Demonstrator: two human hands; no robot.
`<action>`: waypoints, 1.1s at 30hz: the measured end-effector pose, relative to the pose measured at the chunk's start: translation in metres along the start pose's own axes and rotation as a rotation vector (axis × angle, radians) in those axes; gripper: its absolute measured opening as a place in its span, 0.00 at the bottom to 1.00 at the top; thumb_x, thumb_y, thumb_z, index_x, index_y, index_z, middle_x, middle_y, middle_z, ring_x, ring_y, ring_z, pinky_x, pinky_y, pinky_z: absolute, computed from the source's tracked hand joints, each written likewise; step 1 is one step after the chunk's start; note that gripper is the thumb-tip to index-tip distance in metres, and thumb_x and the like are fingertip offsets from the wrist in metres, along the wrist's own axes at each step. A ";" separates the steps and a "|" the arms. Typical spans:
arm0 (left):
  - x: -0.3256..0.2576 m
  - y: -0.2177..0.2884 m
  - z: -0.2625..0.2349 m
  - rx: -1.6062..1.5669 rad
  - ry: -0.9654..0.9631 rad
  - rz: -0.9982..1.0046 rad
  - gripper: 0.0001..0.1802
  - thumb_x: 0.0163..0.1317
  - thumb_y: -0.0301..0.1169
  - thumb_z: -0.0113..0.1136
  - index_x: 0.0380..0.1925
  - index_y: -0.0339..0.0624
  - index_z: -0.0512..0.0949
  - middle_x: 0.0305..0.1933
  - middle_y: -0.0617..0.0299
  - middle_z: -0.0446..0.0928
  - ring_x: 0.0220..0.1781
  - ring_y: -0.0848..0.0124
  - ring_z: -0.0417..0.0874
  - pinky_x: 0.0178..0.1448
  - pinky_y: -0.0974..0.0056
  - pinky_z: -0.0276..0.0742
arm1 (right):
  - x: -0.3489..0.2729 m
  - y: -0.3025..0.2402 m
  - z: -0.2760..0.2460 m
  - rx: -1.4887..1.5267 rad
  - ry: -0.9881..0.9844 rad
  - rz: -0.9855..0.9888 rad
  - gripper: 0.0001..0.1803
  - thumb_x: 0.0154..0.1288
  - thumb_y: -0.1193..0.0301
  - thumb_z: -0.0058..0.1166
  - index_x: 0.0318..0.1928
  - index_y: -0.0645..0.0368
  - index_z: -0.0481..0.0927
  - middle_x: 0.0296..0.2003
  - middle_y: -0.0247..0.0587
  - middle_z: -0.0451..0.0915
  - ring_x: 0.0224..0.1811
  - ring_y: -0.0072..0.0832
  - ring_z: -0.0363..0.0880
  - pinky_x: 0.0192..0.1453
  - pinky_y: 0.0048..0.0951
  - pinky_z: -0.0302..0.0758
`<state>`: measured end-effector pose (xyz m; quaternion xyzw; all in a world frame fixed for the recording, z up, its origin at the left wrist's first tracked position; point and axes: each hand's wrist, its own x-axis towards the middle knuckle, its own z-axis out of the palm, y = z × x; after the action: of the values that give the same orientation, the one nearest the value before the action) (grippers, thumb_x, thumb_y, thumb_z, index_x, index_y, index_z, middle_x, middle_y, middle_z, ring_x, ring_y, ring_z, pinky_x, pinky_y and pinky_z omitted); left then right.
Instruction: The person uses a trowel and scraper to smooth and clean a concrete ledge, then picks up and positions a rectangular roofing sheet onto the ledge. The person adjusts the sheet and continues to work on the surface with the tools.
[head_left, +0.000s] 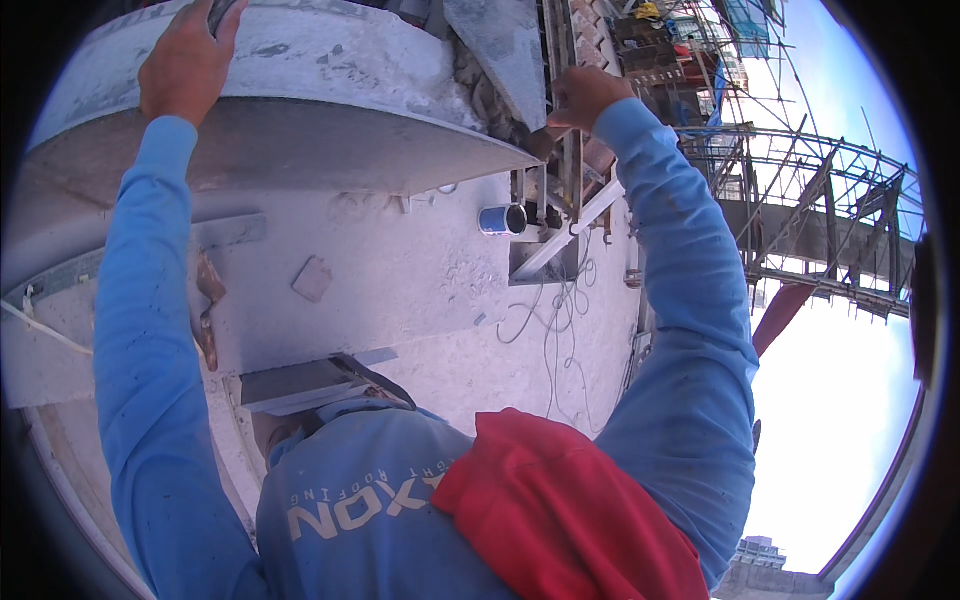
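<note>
Sleeves of light-blue cloth point(150, 330) cover both of the person's arms, which reach up and forward from the lower edge. At the upper left, the left hand point(185, 75) is closed around a dark grey, smooth-looking object point(222, 12), thumb on one side and fingers on the other; the top edge cuts both off, so the object's full shape cannot be told. It lies over a broad, whitish, rough-plastered surface point(350, 65), just beyond the upper edge of a long grey-brown panel point(300, 150) that narrows to a point at its right end. Near that point, the right hand point(590, 97) has its fingers bent inward, close to a small brown piece point(541, 143); whether it grips anything cannot be told. A flat grey angular slab point(505, 50) leans just left of this hand.

Below the panel, a blue cylindrical can with an open dark mouth point(501, 220) lies tipped on its side, apart from both hands. A small grey square plate point(312, 278) rests on the pale floor point(420, 290), with thin grey looping cords point(560, 320) farther right. Red cloth point(570, 510) drapes over the person's blue shirt point(350, 490). Pole scaffolding point(820, 190) stands at the right against bright sky.
</note>
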<state>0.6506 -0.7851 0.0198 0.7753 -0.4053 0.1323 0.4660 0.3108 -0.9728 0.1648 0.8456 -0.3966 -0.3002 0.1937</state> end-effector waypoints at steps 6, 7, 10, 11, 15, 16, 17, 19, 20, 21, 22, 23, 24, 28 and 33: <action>0.000 0.000 -0.001 0.000 0.005 0.008 0.14 0.66 0.35 0.63 0.46 0.38 0.81 0.45 0.47 0.83 0.49 0.48 0.83 0.53 0.50 0.78 | -0.001 -0.011 -0.005 -0.098 -0.056 -0.071 0.23 0.50 0.59 0.73 0.48 0.50 0.87 0.43 0.43 0.87 0.49 0.44 0.85 0.54 0.45 0.81; 0.000 -0.001 -0.001 -0.003 0.006 0.007 0.14 0.66 0.35 0.63 0.46 0.38 0.81 0.45 0.47 0.83 0.49 0.48 0.83 0.53 0.50 0.78 | -0.002 -0.013 -0.005 -0.115 -0.064 -0.078 0.22 0.52 0.59 0.72 0.48 0.50 0.87 0.44 0.43 0.87 0.50 0.44 0.85 0.54 0.45 0.81; 0.000 -0.003 0.000 -0.008 0.009 0.006 0.14 0.66 0.36 0.63 0.46 0.38 0.81 0.45 0.47 0.83 0.48 0.47 0.83 0.53 0.50 0.78 | -0.005 -0.017 -0.004 -0.112 -0.045 -0.071 0.20 0.55 0.60 0.71 0.48 0.50 0.87 0.46 0.43 0.86 0.51 0.44 0.85 0.54 0.45 0.82; 0.000 -0.003 0.000 -0.004 0.007 0.008 0.14 0.66 0.36 0.63 0.46 0.38 0.81 0.45 0.46 0.83 0.48 0.47 0.83 0.53 0.50 0.79 | -0.006 -0.017 -0.002 -0.100 -0.033 -0.063 0.20 0.55 0.61 0.71 0.48 0.51 0.87 0.47 0.43 0.86 0.51 0.44 0.85 0.55 0.45 0.82; 0.001 0.002 -0.003 0.012 0.006 0.001 0.15 0.65 0.36 0.63 0.45 0.37 0.81 0.44 0.46 0.83 0.48 0.46 0.83 0.52 0.50 0.79 | -0.011 -0.017 0.000 -0.075 -0.051 -0.050 0.20 0.53 0.60 0.71 0.47 0.51 0.87 0.45 0.44 0.86 0.50 0.45 0.85 0.55 0.45 0.81; 0.001 0.003 -0.004 0.013 0.012 0.005 0.15 0.65 0.36 0.63 0.45 0.37 0.81 0.44 0.46 0.83 0.48 0.46 0.83 0.52 0.50 0.78 | -0.012 -0.015 -0.002 -0.060 -0.035 -0.052 0.20 0.51 0.59 0.72 0.45 0.51 0.87 0.43 0.45 0.87 0.48 0.46 0.85 0.54 0.46 0.81; 0.001 0.003 -0.004 0.013 0.018 0.010 0.15 0.65 0.36 0.63 0.45 0.37 0.81 0.44 0.46 0.82 0.48 0.46 0.83 0.52 0.50 0.78 | -0.013 -0.014 -0.004 -0.048 -0.061 -0.030 0.21 0.49 0.58 0.72 0.43 0.51 0.88 0.40 0.46 0.87 0.47 0.46 0.85 0.52 0.46 0.80; 0.000 0.001 -0.002 0.018 0.025 0.016 0.15 0.65 0.37 0.64 0.45 0.37 0.81 0.44 0.46 0.82 0.47 0.46 0.83 0.51 0.50 0.78 | -0.015 -0.010 -0.011 -0.098 -0.094 0.012 0.21 0.51 0.58 0.72 0.47 0.50 0.87 0.44 0.43 0.87 0.50 0.45 0.85 0.55 0.45 0.81; -0.002 -0.002 0.001 0.022 0.027 0.019 0.15 0.65 0.37 0.64 0.45 0.37 0.81 0.44 0.46 0.82 0.47 0.46 0.83 0.51 0.50 0.78 | -0.015 -0.009 -0.015 -0.110 -0.120 0.040 0.22 0.53 0.58 0.72 0.49 0.49 0.87 0.46 0.42 0.86 0.52 0.44 0.85 0.56 0.45 0.81; -0.002 -0.007 0.004 0.024 0.028 0.022 0.16 0.65 0.38 0.64 0.45 0.37 0.81 0.44 0.46 0.82 0.47 0.46 0.83 0.51 0.50 0.78 | -0.016 -0.009 -0.017 -0.108 -0.116 0.038 0.21 0.53 0.58 0.72 0.48 0.49 0.87 0.46 0.42 0.87 0.51 0.44 0.85 0.55 0.45 0.82; -0.002 -0.012 0.009 0.020 0.035 0.025 0.16 0.65 0.38 0.64 0.45 0.37 0.81 0.44 0.46 0.83 0.47 0.46 0.83 0.51 0.50 0.78 | -0.016 -0.009 -0.019 -0.092 -0.100 0.032 0.21 0.53 0.58 0.71 0.48 0.49 0.87 0.45 0.42 0.87 0.51 0.44 0.85 0.55 0.45 0.82; -0.002 -0.019 0.014 0.014 0.041 0.030 0.16 0.66 0.38 0.64 0.46 0.38 0.81 0.44 0.46 0.83 0.47 0.46 0.83 0.51 0.50 0.78 | -0.016 -0.010 -0.019 -0.084 -0.060 0.047 0.21 0.53 0.58 0.71 0.47 0.49 0.87 0.45 0.42 0.87 0.51 0.44 0.85 0.55 0.46 0.82; -0.001 -0.026 0.019 0.008 0.045 0.037 0.16 0.66 0.38 0.64 0.46 0.38 0.81 0.44 0.46 0.83 0.47 0.47 0.83 0.51 0.50 0.78 | -0.016 -0.011 -0.018 -0.076 -0.068 0.007 0.20 0.53 0.59 0.71 0.47 0.49 0.87 0.45 0.42 0.87 0.51 0.44 0.85 0.55 0.46 0.82; 0.005 -0.046 0.031 0.271 -0.040 0.053 0.36 0.69 0.65 0.46 0.64 0.51 0.76 0.61 0.53 0.80 0.59 0.47 0.81 0.61 0.47 0.77 | -0.013 -0.015 -0.004 -0.087 0.001 -0.045 0.19 0.54 0.60 0.70 0.46 0.50 0.88 0.44 0.43 0.87 0.50 0.44 0.86 0.54 0.46 0.82; -0.003 -0.025 0.019 0.045 0.014 -0.003 0.16 0.66 0.38 0.64 0.47 0.38 0.81 0.44 0.47 0.83 0.47 0.47 0.83 0.51 0.50 0.78 | -0.011 -0.006 0.010 -0.041 -0.012 -0.010 0.23 0.50 0.58 0.72 0.47 0.51 0.87 0.44 0.45 0.87 0.50 0.44 0.84 0.58 0.45 0.79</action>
<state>0.6640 -0.7941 -0.0071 0.7853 -0.3979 0.1460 0.4512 0.3020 -0.9613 0.1575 0.8417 -0.3874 -0.3141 0.2070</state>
